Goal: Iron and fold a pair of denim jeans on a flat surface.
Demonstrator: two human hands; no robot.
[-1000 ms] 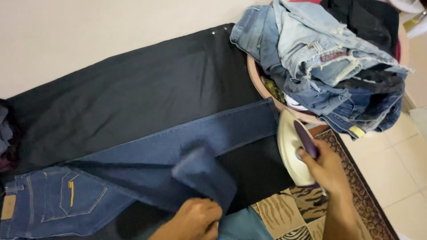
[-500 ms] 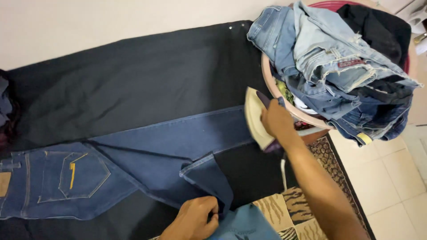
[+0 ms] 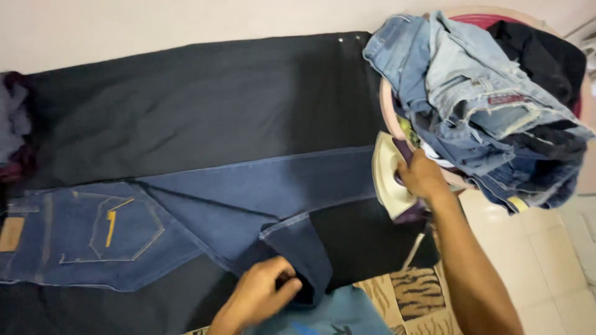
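A pair of dark blue jeans (image 3: 205,208) lies flat across a black cloth (image 3: 186,99) spread on the floor. My right hand (image 3: 422,177) grips the handle of a cream-coloured iron (image 3: 388,177), tilted up at the hem end of the upper leg. My left hand (image 3: 264,298) pinches the folded-back hem of the lower leg (image 3: 298,248), near the bottom edge. The back pocket with yellow stitching (image 3: 112,226) shows at the left.
A round pink tub (image 3: 388,111) heaped with pale and dark jeans (image 3: 478,99) stands at the right. An animal-print mat (image 3: 410,291) and pale floor tiles (image 3: 546,260) lie below it. More clothes (image 3: 12,124) sit at the left edge.
My right hand has carried the iron from the mat up to the end of the upper jean leg. My left hand keeps hold of the folded hem.
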